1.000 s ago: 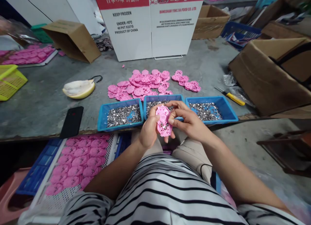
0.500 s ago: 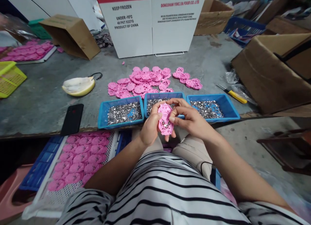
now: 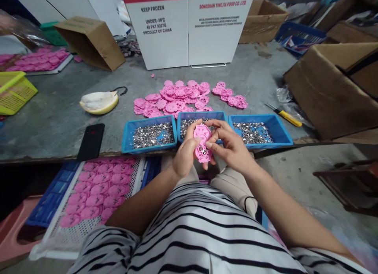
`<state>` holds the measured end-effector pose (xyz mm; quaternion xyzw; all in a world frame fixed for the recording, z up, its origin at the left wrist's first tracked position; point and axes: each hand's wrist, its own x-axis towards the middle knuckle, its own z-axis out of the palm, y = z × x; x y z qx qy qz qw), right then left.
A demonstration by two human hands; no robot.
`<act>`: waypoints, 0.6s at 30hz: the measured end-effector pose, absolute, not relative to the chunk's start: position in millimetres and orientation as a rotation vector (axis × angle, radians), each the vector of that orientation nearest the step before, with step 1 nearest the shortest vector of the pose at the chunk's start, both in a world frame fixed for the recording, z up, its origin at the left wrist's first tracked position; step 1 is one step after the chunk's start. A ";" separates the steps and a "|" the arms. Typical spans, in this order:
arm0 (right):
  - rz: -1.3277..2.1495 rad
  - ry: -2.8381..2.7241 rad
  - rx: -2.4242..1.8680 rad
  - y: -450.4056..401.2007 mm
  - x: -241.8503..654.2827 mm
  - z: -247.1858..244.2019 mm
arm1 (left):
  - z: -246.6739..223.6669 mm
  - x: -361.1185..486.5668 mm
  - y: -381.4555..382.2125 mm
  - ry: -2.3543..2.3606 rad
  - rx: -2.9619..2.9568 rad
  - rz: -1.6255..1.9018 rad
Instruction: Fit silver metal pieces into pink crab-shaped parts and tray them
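My left hand is closed around the left side of a pink plastic piece, its thumb on the face. Small metal parts sit in the lower half of the piece. At the right edge, my right hand has thumb and fingers pinched on the same piece; anything small between the fingertips is hidden. Just beyond the hands stand a left blue tray, a middle blue tray and a right blue tray, all holding small metal parts. Behind them lies a heap of pink pieces.
A black phone and a fruit rind lie left. A yellow-handled tool and a large cardboard box are right. A white carton stands behind. Filled pink pieces lie in a white crate below the table edge.
The view has shifted slightly, so most things appear a little further right. Both hands keep hold of the pink piece, with only slight finger movement.
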<state>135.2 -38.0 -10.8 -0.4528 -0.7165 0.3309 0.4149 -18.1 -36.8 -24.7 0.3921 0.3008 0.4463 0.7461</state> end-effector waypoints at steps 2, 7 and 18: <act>0.862 -1.709 -1.139 -40.6 132.8 -14.2 | -23.3 -17.5 -37.4 0.641 0.845 0.989; 0.963 -1.530 -1.104 -43.1 132.8 -17.8 | -21.2 -20.1 -35.2 0.591 0.784 1.004; 1.021 -1.314 -1.097 -38.9 138.7 -23.8 | -16.0 -23.1 -40.1 0.650 0.893 0.965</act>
